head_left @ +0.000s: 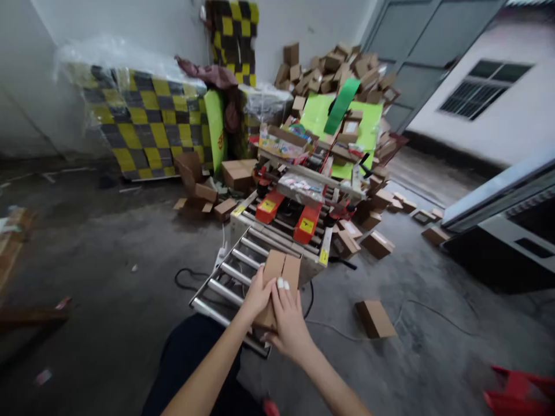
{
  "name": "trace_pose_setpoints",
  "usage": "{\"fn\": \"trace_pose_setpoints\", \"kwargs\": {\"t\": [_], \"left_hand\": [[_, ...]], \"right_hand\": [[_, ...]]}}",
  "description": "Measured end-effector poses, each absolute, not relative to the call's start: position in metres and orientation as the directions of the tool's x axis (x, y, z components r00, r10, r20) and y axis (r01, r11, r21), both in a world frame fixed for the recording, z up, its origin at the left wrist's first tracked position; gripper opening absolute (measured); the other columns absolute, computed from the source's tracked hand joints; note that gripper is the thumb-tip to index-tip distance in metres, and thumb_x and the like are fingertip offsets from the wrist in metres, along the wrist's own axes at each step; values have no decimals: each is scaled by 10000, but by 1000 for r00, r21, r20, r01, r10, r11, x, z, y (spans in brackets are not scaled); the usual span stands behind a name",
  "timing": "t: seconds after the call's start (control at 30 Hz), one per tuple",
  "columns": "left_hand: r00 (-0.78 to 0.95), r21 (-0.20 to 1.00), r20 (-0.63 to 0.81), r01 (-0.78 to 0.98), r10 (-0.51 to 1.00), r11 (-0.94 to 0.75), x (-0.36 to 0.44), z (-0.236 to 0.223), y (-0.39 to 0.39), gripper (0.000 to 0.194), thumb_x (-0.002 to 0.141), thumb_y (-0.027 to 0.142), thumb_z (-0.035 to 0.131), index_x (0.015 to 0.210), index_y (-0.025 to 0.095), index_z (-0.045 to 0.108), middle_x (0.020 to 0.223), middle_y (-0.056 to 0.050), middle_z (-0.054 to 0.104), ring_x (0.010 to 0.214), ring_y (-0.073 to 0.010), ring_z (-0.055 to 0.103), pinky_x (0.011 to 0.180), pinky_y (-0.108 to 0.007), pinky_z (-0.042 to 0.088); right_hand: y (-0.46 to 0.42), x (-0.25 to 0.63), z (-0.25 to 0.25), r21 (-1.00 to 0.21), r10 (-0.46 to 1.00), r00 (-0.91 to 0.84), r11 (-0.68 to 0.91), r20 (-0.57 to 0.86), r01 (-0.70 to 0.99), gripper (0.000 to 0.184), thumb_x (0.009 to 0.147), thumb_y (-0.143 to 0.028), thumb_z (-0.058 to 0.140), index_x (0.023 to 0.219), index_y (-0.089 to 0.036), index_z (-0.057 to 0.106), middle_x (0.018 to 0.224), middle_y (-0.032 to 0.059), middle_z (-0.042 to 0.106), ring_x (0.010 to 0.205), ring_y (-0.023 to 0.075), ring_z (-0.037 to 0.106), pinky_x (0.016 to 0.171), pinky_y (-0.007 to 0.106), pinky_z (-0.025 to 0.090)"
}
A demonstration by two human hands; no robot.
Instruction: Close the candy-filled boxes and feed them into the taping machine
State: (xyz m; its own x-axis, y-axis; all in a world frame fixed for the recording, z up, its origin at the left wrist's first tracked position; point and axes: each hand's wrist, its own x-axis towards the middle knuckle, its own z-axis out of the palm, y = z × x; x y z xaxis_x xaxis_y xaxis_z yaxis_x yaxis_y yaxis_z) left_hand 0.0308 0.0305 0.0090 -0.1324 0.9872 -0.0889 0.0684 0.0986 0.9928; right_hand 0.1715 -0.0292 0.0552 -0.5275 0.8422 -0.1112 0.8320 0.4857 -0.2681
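A small brown cardboard box point(282, 274) lies on the metal roller conveyor point(229, 276) in front of a carton-sealing machine point(295, 208) with red guides. Both my hands grip this box at its near end. My left hand point(256, 296) holds its left side with the fingers wrapped round. My right hand point(289, 323) presses on its top and right side, and two fingertips wear white covers. The box flaps are folded shut, with a seam running down the middle.
A big heap of cardboard boxes point(338, 72) rises behind the machine, and loose boxes point(375, 319) lie on the concrete floor. Plastic-wrapped yellow and black checkered bundles point(143, 124) stand at the left. A black cable point(186, 277) runs under the conveyor. Something red point(520, 390) sits bottom right.
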Motion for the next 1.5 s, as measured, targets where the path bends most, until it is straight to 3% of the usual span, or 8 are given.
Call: {"fn": "trace_pose_setpoints", "kwargs": {"t": [0.23, 0.47, 0.6, 0.77, 1.03, 1.17, 1.3, 1.5], "left_hand": [[-465, 995, -85, -83, 881, 53, 15, -15, -9, 682, 763, 633, 599, 1296, 219, 505, 1352, -159, 590, 1302, -328, 552, 1116, -468, 458], [-619, 989, -145, -121, 772, 88, -57, -15, -81, 580, 712, 641, 671, 1160, 287, 566, 1201, -96, 687, 1199, -348, 624, 1013, -497, 545], [-709, 992, -126, -93, 694, 85, -85, 11, -125, 610, 754, 617, 653, 1202, 217, 546, 1255, -145, 651, 1220, -317, 609, 1013, -449, 543], [-852, 975, 85, 177, 517, 132, -154, 41, -183, 501, 848, 523, 591, 1225, 196, 549, 1285, -149, 593, 1210, -265, 590, 950, -387, 557], [-679, 450, 696, 668, 236, 593, -347, 133, -265, 433, 904, 286, 511, 1294, 98, 501, 1404, -218, 472, 1368, -307, 395, 1185, -498, 282], [-672, 252, 652, 628, 350, 736, -425, 163, -281, 452, 911, 266, 524, 1318, 70, 509, 1391, -171, 511, 1347, -334, 385, 1184, -579, 204], [-750, 106, 459, 579, 477, 809, -459, 177, -297, 413, 1007, 373, 333, 1111, 115, 639, 1023, -85, 636, 1026, -270, 553, 1035, -521, 416], [-711, 104, 522, 602, 472, 792, -410, 171, -364, 431, 922, 452, 279, 843, 219, 632, 793, -45, 626, 816, -236, 561, 891, -426, 524]], "right_hand": [[72, 170, 55, -226, 821, -546, 508, -167, 831, 1162, 709, -355, 819, 1604, -127, 113, 1623, 208, 53, 1524, 355, 37, 1221, 629, 72], [219, 147, 100, -267, 944, -302, 327, 134, 906, 817, 800, -340, 753, 1458, -8, 400, 1511, 308, 328, 1441, 390, 306, 1176, 613, 214], [185, 113, 69, -309, 909, -353, 409, 222, 859, 689, 906, -337, 563, 1457, 25, 363, 1525, 331, 270, 1472, 389, 223, 1174, 653, 138], [52, 110, -38, -471, 747, -644, 633, 165, 614, 565, 868, -476, 471, 1358, -220, 583, 1464, 163, 475, 1398, 371, 401, 1122, 738, 197], [-8, 172, -69, -732, 796, -597, 464, 98, 499, 488, 777, -643, 536, 1022, -291, 767, 1126, 114, 706, 1096, 361, 663, 931, 539, 575], [-19, 164, -46, -756, 810, -581, 427, 77, 495, 475, 763, -615, 553, 1000, -263, 768, 1071, 104, 724, 1020, 349, 695, 888, 492, 610], [-44, 124, -22, -782, 750, -659, 447, 62, 435, 470, 831, -560, 527, 1080, -232, 752, 1131, 114, 706, 1080, 323, 676, 957, 469, 583], [-83, 53, 24, -830, 581, -800, 513, 150, 218, 390, 938, -401, 493, 1198, -200, 703, 1198, 123, 671, 1143, 276, 639, 1024, 435, 536]]}}
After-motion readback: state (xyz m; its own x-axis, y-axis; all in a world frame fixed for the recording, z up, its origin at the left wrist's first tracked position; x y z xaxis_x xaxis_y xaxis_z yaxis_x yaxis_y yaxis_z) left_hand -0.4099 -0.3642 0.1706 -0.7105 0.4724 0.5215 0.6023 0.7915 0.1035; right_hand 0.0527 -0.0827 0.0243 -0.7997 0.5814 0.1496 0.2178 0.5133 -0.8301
